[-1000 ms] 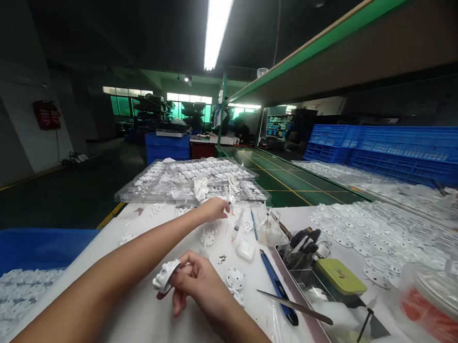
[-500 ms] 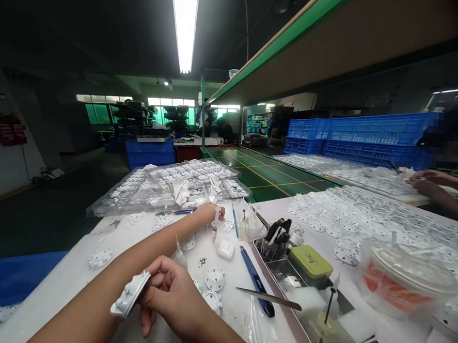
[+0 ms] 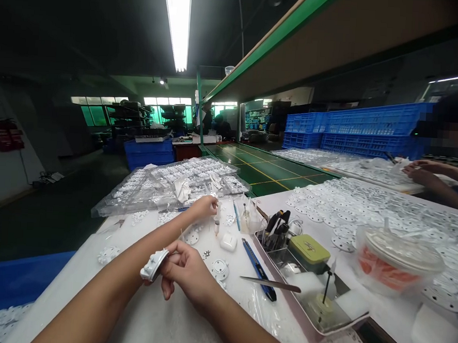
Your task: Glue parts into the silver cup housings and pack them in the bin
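Observation:
My right hand [image 3: 188, 270] is closed on a white round plastic part [image 3: 154, 265] with raised lumps, held tilted by its rim above the table. Stretched out far ahead, my left hand [image 3: 205, 207] has its fingers pinched together beside a small syringe [image 3: 217, 225] that stands upright. Whatever is between those fingertips is too small to make out. Below the syringe lies a white rounded case [image 3: 228, 242]. Another white round part [image 3: 219, 269] rests flat on the table, near several tiny dark pieces [image 3: 207, 254].
Clear trays of small white parts [image 3: 198, 172] are stacked at the back. Rightward lie a blue utility knife [image 3: 259, 270], a metal blade [image 3: 271, 284], a tool tray [image 3: 305, 321] and a wrapped bowl [image 3: 398, 259]. A co-worker's hands [image 3: 423, 170] work at far right.
My right hand has moved up and to the right with the white part. My left hand has risen slightly and shifted left, away from the syringe. The view has shifted a little.

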Demonstrator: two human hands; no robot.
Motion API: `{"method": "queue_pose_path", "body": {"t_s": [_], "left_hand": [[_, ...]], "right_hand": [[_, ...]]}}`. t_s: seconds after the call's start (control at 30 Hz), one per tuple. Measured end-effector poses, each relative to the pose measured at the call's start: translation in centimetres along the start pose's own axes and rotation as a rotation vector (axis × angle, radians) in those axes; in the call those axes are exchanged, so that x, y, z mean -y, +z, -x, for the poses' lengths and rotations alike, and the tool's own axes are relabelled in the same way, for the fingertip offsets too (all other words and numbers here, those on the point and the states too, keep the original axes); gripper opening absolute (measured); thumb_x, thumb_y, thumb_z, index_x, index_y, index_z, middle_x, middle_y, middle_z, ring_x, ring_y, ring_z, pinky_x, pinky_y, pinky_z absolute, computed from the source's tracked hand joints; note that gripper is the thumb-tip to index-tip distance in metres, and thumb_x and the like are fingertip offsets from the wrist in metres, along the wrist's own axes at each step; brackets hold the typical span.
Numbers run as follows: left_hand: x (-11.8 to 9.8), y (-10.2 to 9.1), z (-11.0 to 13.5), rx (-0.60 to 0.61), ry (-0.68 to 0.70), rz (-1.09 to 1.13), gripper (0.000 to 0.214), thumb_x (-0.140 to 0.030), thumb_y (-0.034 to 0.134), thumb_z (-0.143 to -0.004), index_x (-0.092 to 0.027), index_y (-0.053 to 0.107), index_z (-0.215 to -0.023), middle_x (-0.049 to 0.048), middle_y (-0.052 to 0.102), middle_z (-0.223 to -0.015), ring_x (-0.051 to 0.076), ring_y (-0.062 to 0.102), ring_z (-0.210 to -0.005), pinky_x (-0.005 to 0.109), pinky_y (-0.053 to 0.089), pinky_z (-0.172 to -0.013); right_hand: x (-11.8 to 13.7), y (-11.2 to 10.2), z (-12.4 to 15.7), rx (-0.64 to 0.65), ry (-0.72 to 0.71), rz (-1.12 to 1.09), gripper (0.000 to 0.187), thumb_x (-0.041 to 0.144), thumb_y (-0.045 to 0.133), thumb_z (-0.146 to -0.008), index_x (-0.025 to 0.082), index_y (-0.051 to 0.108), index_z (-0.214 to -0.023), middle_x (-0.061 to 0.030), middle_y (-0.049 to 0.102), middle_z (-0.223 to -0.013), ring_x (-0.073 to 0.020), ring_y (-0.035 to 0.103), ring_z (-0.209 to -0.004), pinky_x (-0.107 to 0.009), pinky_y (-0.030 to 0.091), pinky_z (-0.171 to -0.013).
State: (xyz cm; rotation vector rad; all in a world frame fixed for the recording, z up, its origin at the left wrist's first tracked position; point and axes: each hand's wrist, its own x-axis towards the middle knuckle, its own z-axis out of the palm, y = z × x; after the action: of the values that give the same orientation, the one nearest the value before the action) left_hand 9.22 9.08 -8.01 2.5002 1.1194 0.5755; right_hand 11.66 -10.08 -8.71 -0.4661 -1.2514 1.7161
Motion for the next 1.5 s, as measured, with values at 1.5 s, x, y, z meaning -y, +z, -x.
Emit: {"method": "queue_pose_path", "body": {"t_s": [1.5], "left_hand": [[-1.9, -8.3, 22.8, -0.064, -0.218, 0.906, 0.024, -0.037, 0.073, -0.075, -0.019, 0.07, -0.09, 0.0049, 0.067, -0.089, 0.018, 0.061, -0.082, 0.028, 0.048, -0.075]], "right_hand": [[-1.5, 0.4, 1.1, -0.36, -0.636, 1.445, 0.008, 0.017, 0.049, -0.088, 0.017, 0.055, -0.093, 0.0009, 0.057, -0.064, -0.0092, 0.05, -0.053, -0.021, 0.039, -0.051]]}}
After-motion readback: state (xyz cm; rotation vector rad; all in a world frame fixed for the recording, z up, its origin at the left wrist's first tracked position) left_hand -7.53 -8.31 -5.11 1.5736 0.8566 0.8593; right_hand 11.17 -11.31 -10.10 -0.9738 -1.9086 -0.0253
